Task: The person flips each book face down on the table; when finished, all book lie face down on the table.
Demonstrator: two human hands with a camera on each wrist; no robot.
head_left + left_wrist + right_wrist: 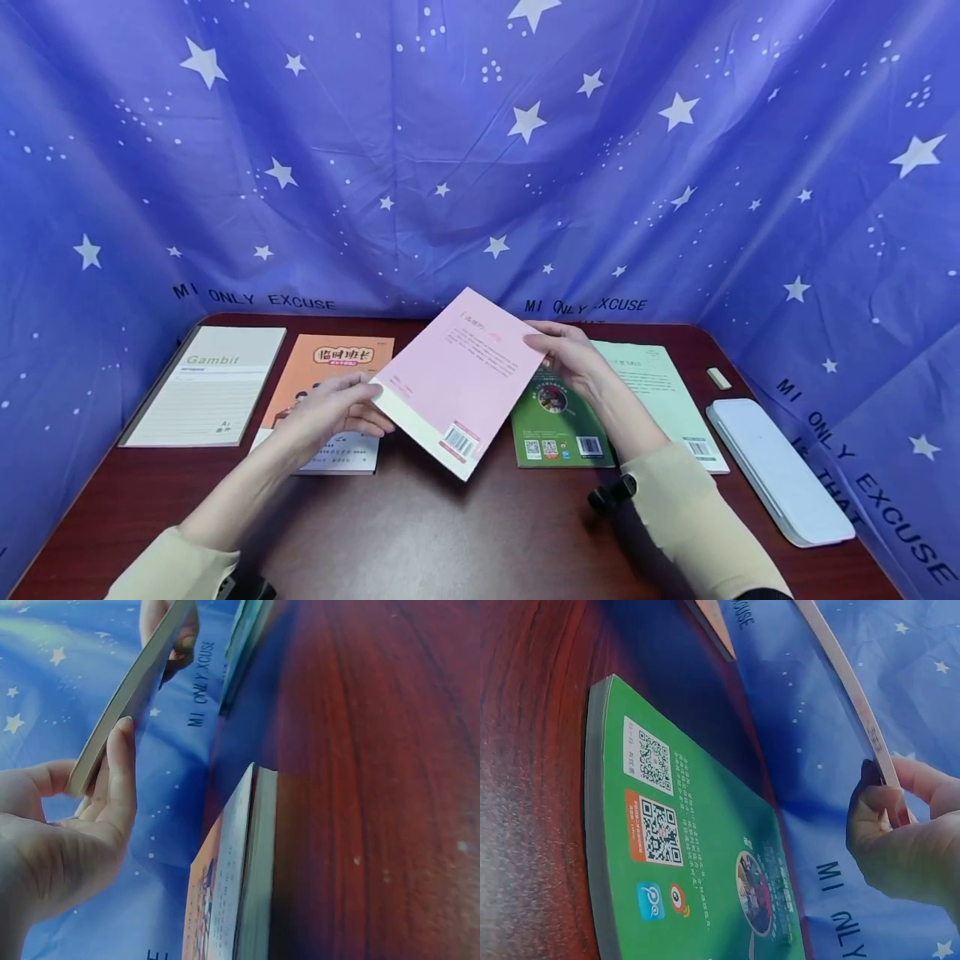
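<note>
A pink book [461, 367] with a cream strip and a barcode is held up at a tilt above the table. My left hand [333, 414] pinches its lower left corner, thumb on the printed face and fingers beneath. On the opposite side, my right hand [570, 354] grips the upper right edge. The left wrist view shows the pink book [127, 690] edge-on between thumb and fingers. In the right wrist view its thin spine [862, 712] runs into the right hand [911, 825]. Below the left hand lies an orange book [300, 367]; a green book [528, 437] lies below the right.
On the dark red table [420, 542], a Gambit notebook [202, 392] lies far left. A pale green book [660, 383] lies right of the green one. A white case [780, 471] and a small eraser-like block [718, 378] sit at the right edge. A starry blue curtain [450, 167] hangs behind.
</note>
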